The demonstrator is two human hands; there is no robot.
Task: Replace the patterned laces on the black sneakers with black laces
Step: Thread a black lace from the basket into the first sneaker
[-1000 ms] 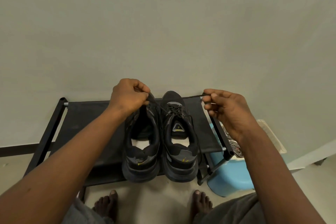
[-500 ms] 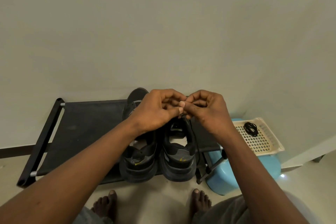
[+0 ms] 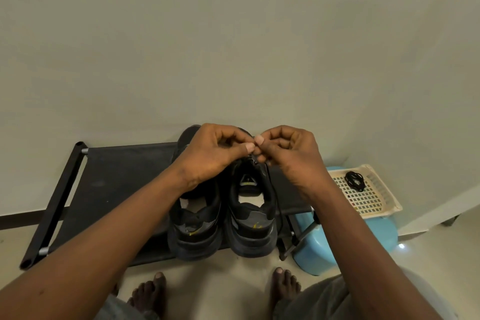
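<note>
Black fabric shoe rack [image 3: 111, 179] against the wall, left half of its shelf bare cloth. Both black sneakers stand heels toward the person at the rack's right end, soles overhanging the front edge.

Left sneaker [image 3: 193, 231]: the forearm hides its throat, so I cannot tell whether it is laced.

Left hand [image 3: 213, 156]: fingers curled, thumb and forefinger pinching at the top of the right sneaker's lacing.

Right sneaker [image 3: 250, 228]: tongue label visible, collar open. No patterned lace to be seen on it.

Right hand [image 3: 291, 158]: also curled, fingertips meeting the left hand's over the top eyelets. Both seem to hold the black lace [image 3: 278, 205], though the tips hide the exact grip. A loose run of it trails down the sneaker's outer side toward the rack's front right corner.

Blue stool [image 3: 319, 254] just beside the rack's right end carries a cream mesh basket [image 3: 368, 200]. A coiled spare lace [image 3: 354, 181] lies in the basket's far part.

Risks, as I judge them:
- Neither hand steadies the sneaker. A firm pull on the lace could tip it or drag it off the front edge, since the sole already overhangs
- The trailing run may snag on the rack's corner frame and jerk the pinch loose
- Black lace on a black upper in dim light makes a skipped eyelet or a twist easy to miss
- Uneven ends if one side is drawn through too far
- A right elbow swing could knock the basket off the stool
</note>
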